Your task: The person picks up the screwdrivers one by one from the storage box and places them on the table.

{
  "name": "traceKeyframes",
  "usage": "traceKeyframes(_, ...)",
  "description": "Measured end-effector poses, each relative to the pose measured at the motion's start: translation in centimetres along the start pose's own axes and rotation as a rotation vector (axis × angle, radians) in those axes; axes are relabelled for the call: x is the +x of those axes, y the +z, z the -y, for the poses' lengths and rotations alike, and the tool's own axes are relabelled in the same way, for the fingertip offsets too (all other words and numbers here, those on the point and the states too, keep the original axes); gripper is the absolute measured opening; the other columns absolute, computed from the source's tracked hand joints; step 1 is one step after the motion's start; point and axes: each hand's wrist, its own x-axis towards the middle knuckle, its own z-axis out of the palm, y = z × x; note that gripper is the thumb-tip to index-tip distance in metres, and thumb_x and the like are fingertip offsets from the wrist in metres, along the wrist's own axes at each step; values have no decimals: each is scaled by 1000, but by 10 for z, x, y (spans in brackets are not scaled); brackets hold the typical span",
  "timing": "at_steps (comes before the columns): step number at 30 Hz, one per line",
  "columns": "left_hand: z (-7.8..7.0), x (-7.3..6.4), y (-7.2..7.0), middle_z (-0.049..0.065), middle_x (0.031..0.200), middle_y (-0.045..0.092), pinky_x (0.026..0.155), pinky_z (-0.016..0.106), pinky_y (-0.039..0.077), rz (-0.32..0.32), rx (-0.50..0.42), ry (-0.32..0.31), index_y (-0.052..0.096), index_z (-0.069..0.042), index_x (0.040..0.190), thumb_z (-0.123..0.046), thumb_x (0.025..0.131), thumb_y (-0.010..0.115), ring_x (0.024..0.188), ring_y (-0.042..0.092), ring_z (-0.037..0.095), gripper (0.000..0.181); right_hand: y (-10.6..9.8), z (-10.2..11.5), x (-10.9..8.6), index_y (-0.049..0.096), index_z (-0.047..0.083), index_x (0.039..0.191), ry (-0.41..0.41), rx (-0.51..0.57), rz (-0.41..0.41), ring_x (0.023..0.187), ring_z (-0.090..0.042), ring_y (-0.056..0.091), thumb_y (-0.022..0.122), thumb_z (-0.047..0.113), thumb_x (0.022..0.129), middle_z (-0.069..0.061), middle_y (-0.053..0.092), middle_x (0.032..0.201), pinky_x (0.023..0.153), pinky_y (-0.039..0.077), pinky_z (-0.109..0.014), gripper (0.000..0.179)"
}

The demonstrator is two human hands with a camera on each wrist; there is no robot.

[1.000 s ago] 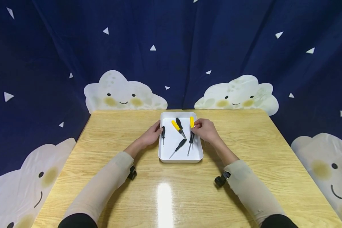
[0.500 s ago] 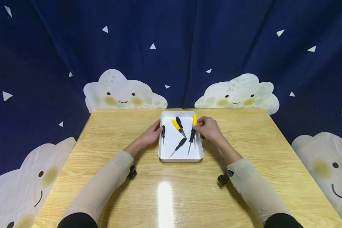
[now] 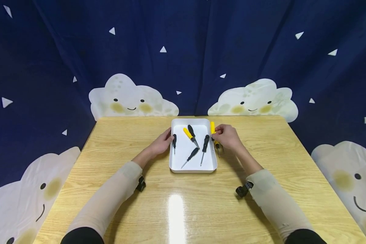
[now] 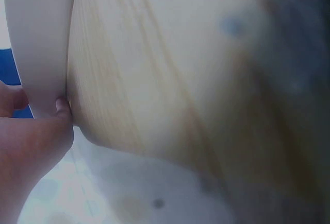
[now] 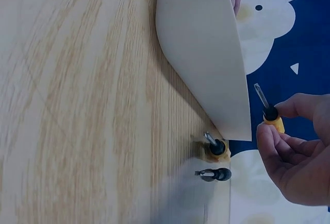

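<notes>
I saw the left hand (image 3: 160, 143) grip the round-cornered tray (image 3: 193, 171) at left, the right hand (image 3: 228, 136) pinch a metal-shafted yellow screwdriver (image 5: 270, 113) above its right edge.

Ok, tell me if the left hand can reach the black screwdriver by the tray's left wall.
Probably yes: the left hand is close beside the black screwdriver and nothing lies on it, though the hand may have to release the tray first.

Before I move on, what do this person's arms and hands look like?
The left hand and right hand are ungloved. Pale beige sleeves stop short of the hands, with black cloth at the ends nearest the camera. A small black device sits by each sleeve's other end; no cables show.
</notes>
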Motion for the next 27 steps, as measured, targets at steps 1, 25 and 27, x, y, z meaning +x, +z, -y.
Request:
traceKeyframes(1,1,0,0,19,175,18,131,44,15,0,1,-2,11,-1,169,-19,117,38,162,16,30,62,-1,0,0,69,-5,116,2,-2,1,86,-24,62,77,19,92,-11,69,98,77,52,-33,35)
traceKeyframes(25,5,3,-1,17,175,18,131,45,14,0,3,-10,11,-2,170,-20,117,39,162,15,29,63,-13,-21,3,70,-3,112,18,-75,-23,85,-25,62,74,18,93,-9,69,93,79,51,-35,28)
traceKeyframes(27,5,3,-1,17,175,18,131,44,14,-1,5,-8,11,-2,170,-20,117,39,162,15,29,63,-14,-23,3,70,-4,112,24,-84,-20,86,-26,62,74,18,93,-10,68,93,79,51,-35,29)
